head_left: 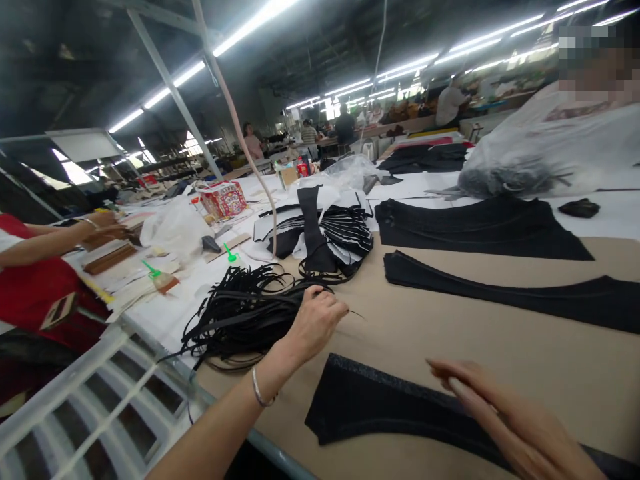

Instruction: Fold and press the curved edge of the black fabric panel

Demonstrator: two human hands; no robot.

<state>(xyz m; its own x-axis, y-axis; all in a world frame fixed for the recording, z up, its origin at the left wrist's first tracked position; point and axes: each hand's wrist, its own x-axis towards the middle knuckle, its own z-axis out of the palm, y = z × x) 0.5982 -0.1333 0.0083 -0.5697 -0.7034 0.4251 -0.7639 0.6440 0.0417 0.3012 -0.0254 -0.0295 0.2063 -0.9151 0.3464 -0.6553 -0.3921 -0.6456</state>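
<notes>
My left hand [317,319], a silver bracelet at its wrist, is closed at the right edge of a tangled pile of thin black strips [235,313]. The thin dark end of a strip sticks out past its fingertips. My right hand [493,407] is slightly blurred, its fingers stretched out above a curved black fabric piece [380,403]. That piece lies near the table's front edge, partly hidden by the hand and forearm. Farther back lie a second long black piece [480,287] and a broader black piece [470,230].
Behind the strips is a fanned stack of black pieces [345,233]. A hanging cable [250,160] comes down beside it. At left are a red patterned box [223,200], green-tipped glue bottles [161,277] and a co-worker's arm [50,237]. A clear plastic bag [530,150] stands back right.
</notes>
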